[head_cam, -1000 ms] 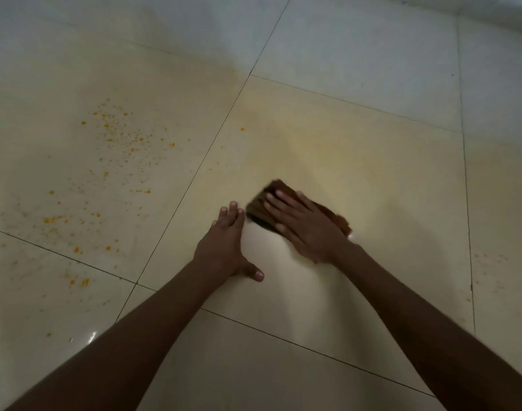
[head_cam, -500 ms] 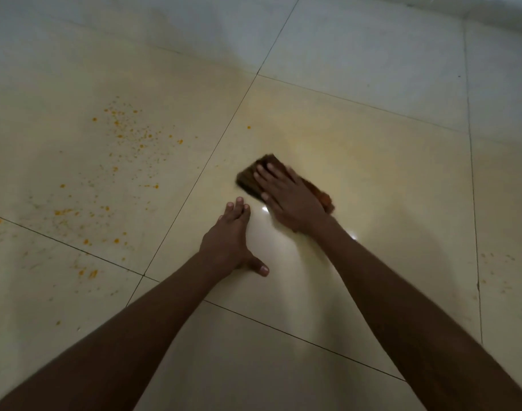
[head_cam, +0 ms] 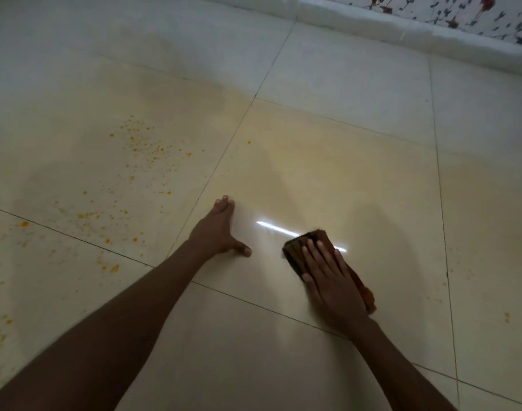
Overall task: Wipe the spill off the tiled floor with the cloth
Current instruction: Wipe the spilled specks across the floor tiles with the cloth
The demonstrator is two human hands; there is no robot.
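A folded brown cloth lies flat on the cream tiled floor. My right hand presses down on it with straight fingers and covers most of it. My left hand rests flat on the same tile, about a hand's width left of the cloth, thumb spread out. The spill is a scatter of orange specks on the tile to the left, with more specks on the tile nearer me. A faint yellowish film covers the tile beyond the cloth.
A white skirting ledge runs along the far edge, with a flower-patterned wall above it. A few faint orange specks lie at the far right. A bright light streak reflects off the tile beside the cloth.
My right hand has slid the cloth back toward me and to the right, away from my left hand. The left hand stays planted. The view has tilted up, showing the wall.
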